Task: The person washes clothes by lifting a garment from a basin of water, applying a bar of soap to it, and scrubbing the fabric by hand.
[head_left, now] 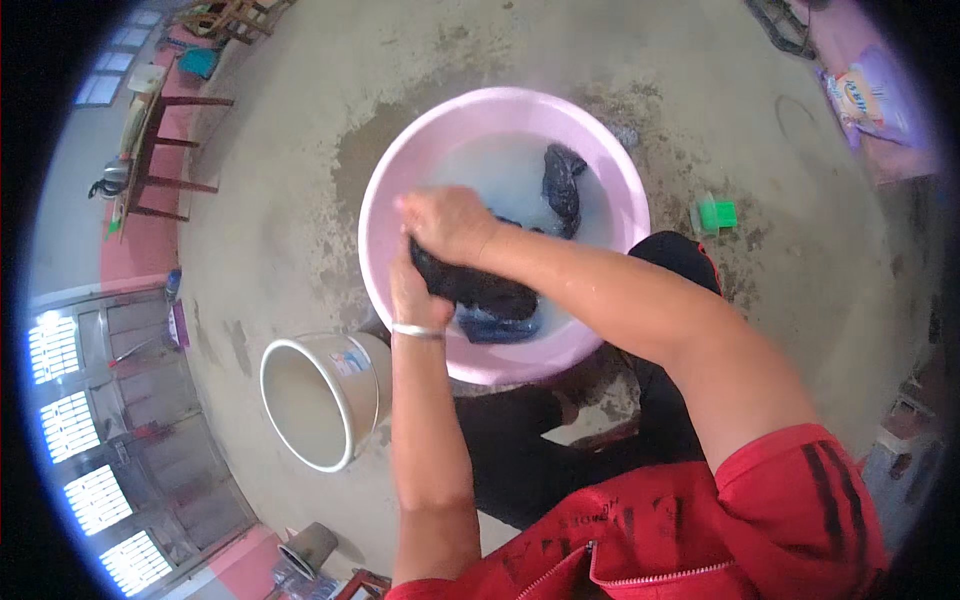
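Over the left part of a pink round tub [500,97], my hands are closed together on a wet black cloth [480,287]. My right hand [445,222] lies across the top with its fingers curled. Below it my left hand [418,290], with a silver bangle at the wrist, grips the cloth from the side; its fingertips are partly hidden. The cloth's lower part hangs toward the cloudy water [490,165]. A second dark cloth [565,190] floats at the tub's right side, and a dark blue cloth [500,325] lies at its near side.
A white bucket [345,405] stands left of my left forearm. Right of the tub is a small green and clear container [715,214] on the wet floor. A wooden table [150,150] is at the far left, and a purple packet [875,105] at the far right.
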Demonstrator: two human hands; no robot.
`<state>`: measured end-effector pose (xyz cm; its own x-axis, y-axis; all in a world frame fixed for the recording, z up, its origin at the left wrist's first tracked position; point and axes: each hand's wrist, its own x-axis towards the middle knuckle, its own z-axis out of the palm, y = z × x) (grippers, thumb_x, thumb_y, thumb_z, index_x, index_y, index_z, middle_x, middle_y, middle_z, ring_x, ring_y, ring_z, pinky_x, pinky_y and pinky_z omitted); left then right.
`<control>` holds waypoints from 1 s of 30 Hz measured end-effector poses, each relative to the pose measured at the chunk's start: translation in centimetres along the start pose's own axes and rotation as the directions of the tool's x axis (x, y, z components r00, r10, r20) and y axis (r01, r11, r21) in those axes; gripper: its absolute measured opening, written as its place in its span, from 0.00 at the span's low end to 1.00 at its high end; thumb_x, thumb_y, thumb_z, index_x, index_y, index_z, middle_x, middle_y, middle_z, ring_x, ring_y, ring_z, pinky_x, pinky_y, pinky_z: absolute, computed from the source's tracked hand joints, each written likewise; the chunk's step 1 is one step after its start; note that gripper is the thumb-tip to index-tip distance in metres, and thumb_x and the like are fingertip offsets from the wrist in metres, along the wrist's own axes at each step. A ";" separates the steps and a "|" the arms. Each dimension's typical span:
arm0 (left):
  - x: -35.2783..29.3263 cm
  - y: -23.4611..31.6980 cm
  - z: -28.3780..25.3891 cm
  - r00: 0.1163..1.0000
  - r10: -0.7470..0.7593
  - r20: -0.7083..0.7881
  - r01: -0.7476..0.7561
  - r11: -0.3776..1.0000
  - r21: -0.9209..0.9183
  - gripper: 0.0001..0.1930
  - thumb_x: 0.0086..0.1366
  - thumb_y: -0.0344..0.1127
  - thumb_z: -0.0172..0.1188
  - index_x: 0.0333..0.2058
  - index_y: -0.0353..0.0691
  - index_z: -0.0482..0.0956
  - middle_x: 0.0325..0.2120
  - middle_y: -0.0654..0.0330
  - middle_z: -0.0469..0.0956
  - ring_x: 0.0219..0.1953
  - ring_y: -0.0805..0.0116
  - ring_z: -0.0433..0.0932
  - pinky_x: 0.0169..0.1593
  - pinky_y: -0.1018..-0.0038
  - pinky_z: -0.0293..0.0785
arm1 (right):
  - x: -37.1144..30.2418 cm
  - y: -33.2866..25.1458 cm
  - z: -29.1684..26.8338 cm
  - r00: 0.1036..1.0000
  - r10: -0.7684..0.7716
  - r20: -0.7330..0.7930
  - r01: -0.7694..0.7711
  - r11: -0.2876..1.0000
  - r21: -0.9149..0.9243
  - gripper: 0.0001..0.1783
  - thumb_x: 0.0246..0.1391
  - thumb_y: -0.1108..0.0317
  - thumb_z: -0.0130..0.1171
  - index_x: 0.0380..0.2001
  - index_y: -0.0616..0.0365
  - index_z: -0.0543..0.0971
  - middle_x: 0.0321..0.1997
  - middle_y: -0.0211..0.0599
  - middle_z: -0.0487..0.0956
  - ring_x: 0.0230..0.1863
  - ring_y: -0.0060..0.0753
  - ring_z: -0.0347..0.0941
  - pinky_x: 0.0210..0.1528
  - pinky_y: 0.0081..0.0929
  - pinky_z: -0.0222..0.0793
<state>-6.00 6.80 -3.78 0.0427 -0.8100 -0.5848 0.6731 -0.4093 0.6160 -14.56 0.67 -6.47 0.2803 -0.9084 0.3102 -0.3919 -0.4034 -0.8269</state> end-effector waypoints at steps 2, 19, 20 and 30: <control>-0.8 0.2 -1.8 0.991 -0.068 0.115 0.009 0.892 0.452 0.22 0.62 0.41 0.57 0.51 0.35 0.70 0.45 0.57 0.75 0.43 0.63 0.77 0.49 0.69 0.73 | 1.8 1.0 -1.4 0.994 0.105 -0.019 -0.106 0.994 -0.017 0.19 0.53 0.53 0.48 0.22 0.55 0.79 0.26 0.50 0.78 0.31 0.56 0.75 0.37 0.48 0.71; 1.6 -0.2 -6.1 0.942 0.335 -0.028 -0.336 0.939 -0.079 0.22 0.60 0.40 0.51 0.51 0.35 0.67 0.50 0.49 0.70 0.48 0.58 0.73 0.50 0.63 0.72 | -0.5 -2.2 1.1 0.979 -0.124 0.162 0.023 0.857 0.515 0.16 0.50 0.58 0.59 0.31 0.63 0.80 0.26 0.45 0.79 0.26 0.36 0.75 0.39 0.31 0.71; 0.2 -1.3 -5.4 0.888 0.454 0.075 -0.433 0.880 -0.196 0.25 0.60 0.44 0.52 0.52 0.35 0.66 0.52 0.48 0.68 0.50 0.58 0.72 0.50 0.63 0.72 | -0.3 -2.5 0.9 0.983 -0.110 0.148 0.040 0.912 0.409 0.16 0.50 0.57 0.56 0.29 0.61 0.79 0.25 0.46 0.78 0.26 0.40 0.75 0.37 0.35 0.71; 1.3 0.1 -4.7 0.932 0.278 0.234 -0.237 0.953 -0.186 0.23 0.65 0.55 0.39 0.41 0.42 0.72 0.35 0.58 0.77 0.39 0.60 0.76 0.41 0.66 0.74 | -2.4 -4.4 0.8 0.973 -0.223 0.061 0.216 0.971 0.104 0.17 0.57 0.58 0.46 0.21 0.56 0.76 0.20 0.50 0.75 0.26 0.56 0.73 0.31 0.48 0.69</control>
<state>-2.41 7.67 -7.00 0.0536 -0.9667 -0.2500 0.7691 -0.1197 0.6278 -12.83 4.67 -3.94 0.4135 -0.7872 0.4576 -0.2284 -0.5762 -0.7847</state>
